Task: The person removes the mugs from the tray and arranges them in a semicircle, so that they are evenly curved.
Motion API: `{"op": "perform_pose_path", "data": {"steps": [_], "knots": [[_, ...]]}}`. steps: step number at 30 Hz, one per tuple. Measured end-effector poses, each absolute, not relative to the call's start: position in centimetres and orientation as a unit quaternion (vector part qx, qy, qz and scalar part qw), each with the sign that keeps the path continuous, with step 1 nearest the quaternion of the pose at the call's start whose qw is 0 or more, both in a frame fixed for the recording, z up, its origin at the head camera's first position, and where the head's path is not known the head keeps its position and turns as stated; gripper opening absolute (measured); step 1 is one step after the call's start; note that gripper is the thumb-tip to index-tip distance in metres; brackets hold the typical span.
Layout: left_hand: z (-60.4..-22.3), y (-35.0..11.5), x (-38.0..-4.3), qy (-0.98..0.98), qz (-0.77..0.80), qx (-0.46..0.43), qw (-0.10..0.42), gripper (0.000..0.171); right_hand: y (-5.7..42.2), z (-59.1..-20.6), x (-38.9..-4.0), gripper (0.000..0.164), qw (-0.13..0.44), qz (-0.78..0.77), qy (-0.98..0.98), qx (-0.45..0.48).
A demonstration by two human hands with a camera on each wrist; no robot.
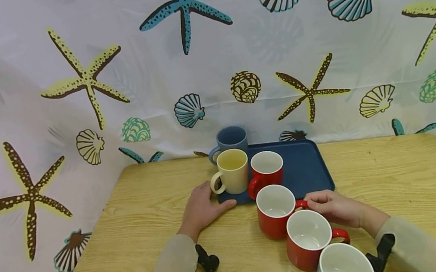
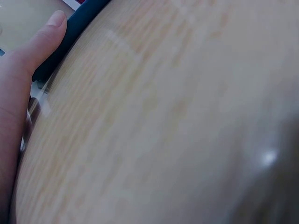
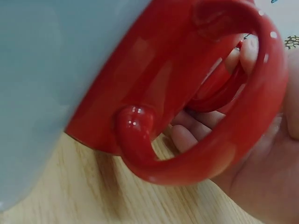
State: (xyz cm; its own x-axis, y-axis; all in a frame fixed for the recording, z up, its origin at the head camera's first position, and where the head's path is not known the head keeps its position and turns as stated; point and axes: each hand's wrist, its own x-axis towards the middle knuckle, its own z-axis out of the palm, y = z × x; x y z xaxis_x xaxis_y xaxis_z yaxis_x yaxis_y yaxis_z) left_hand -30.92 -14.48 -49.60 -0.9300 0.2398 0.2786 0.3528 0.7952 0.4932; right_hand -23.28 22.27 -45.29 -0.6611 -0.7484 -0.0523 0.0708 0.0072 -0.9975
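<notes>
A blue tray [image 1: 304,165] lies at the back of the table. On it stand a blue mug [image 1: 232,137], a cream mug [image 1: 235,176] and a red mug [image 1: 268,173] with a white inside. My left hand [image 1: 201,210] rests at the tray's front left corner, beside the cream mug's handle; its thumb [image 2: 46,37] lies straight along the rim. My right hand [image 1: 336,207] pinches the handle of a second red mug [image 1: 272,222], just in front of the tray. Nearer me, a third red mug [image 1: 302,251] has its handle [image 3: 261,102] close before that hand.
A pale mug [image 1: 343,268] stands at the near edge of the head view, next to the third red mug. Behind the wooden table [image 1: 381,167] hangs a white cloth [image 1: 231,57] printed with shells and starfish.
</notes>
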Motion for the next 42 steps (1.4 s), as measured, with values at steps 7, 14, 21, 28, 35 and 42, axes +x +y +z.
{"op": "perform_pose_path", "data": {"steps": [7,14,21,28,35,42], "knots": [[-49.4,-14.4,-30.6,-0.942,-0.278,-0.16,0.102,0.074,22.3,-45.5,-23.2,0.024,0.321,-0.65,0.629,-0.28],[-49.6,-14.3,-30.7,-0.94,-0.281,-0.163,0.106,0.073,22.5,-45.3,-23.4,0.025,0.34,-0.642,0.622,-0.294],[-49.7,-14.2,-30.9,-0.938,-0.284,-0.167,0.107,0.074,23.1,-44.9,-23.7,0.022,0.343,-0.615,0.645,-0.296],[-49.6,-14.5,-31.2,-0.935,-0.286,-0.175,0.118,0.069,23.8,-44.8,-23.8,0.027,0.327,-0.604,0.685,-0.242],[-49.5,-14.5,-31.1,-0.935,-0.289,-0.171,0.113,0.069,24.3,-44.7,-23.4,0.036,0.315,-0.605,0.696,-0.224],[-49.5,-14.5,-31.0,-0.937,-0.286,-0.168,0.11,0.067,24.9,-44.7,-23.2,0.039,0.268,-0.612,0.713,-0.212]]}}
